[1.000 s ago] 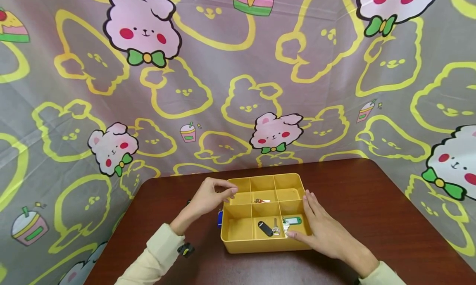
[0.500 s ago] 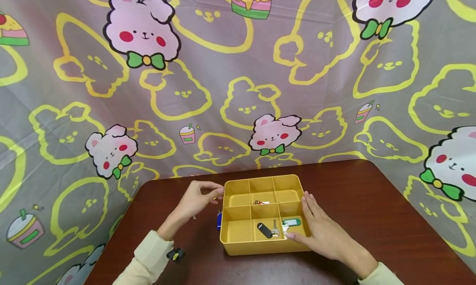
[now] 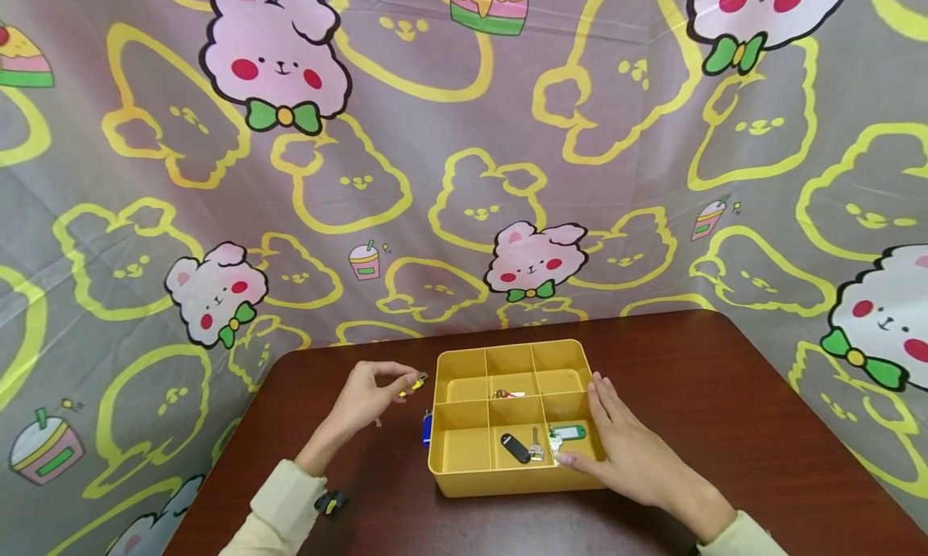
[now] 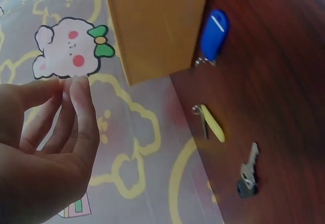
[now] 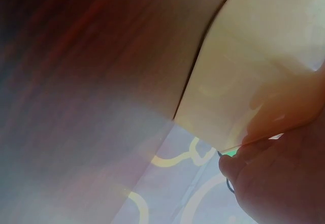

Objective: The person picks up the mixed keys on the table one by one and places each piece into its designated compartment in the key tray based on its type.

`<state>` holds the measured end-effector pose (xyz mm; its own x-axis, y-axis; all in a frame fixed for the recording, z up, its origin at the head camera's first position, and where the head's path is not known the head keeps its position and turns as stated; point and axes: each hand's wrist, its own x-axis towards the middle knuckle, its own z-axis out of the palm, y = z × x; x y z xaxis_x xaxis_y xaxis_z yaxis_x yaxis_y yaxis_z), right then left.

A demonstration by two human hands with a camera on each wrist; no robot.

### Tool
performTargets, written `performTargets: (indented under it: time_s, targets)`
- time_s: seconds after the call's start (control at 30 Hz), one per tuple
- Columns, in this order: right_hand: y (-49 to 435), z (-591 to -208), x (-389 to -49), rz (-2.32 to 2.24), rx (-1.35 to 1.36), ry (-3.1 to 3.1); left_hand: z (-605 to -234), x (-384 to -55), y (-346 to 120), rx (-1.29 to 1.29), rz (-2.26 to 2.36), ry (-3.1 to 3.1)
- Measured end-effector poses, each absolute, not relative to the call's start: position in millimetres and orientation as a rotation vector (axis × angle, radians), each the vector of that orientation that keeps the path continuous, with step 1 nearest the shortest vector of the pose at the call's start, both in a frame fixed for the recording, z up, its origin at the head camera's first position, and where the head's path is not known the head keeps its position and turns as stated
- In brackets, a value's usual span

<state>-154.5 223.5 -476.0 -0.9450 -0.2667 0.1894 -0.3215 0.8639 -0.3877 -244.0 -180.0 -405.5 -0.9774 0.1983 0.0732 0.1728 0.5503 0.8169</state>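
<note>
My left hand hovers left of a yellow divided box, fingers loosely bent. Its thumb and fingertips come together in the left wrist view, with nothing visible between them. Close to those fingertips, in the head view, a yellow key tag shows; the left wrist view has it lying on the table with a key on its ring. My right hand rests along the box's right wall, fingers straight, thumb over the front right corner. Inside the box are a black key tag with a key, a green key tag and a red one.
Against the box's left side lies a blue key tag. Another key with a dark head lies on the dark wooden table, partly hidden by the left hand in the head view. A patterned curtain surrounds the table.
From over the back left compartment, my left hand has drawn left, past the box's rim, to above the table. The yellow key tag has come into view. My right hand stays at the wall.
</note>
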Motion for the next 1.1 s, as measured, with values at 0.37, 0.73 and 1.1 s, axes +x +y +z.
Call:
performTargets:
  time_s: [0.37, 0.73, 1.1]
  targets:
    - [222.5, -478.2, -152.5, 0.634, 0.462, -2.894, -424.5, -244.4, -197.4, 0.315, 1.379, 2.826]
    - [222.0, -474.5, -152.0, 0.631, 0.467, -2.889, -444.7, -244.2, -213.3, 0.298, 1.226, 2.947]
    - [222.1, -474.0, -152.0, 0.641, 0.463, -2.898, -454.0, -244.0, -224.7, 0.387, 1.080, 3.059]
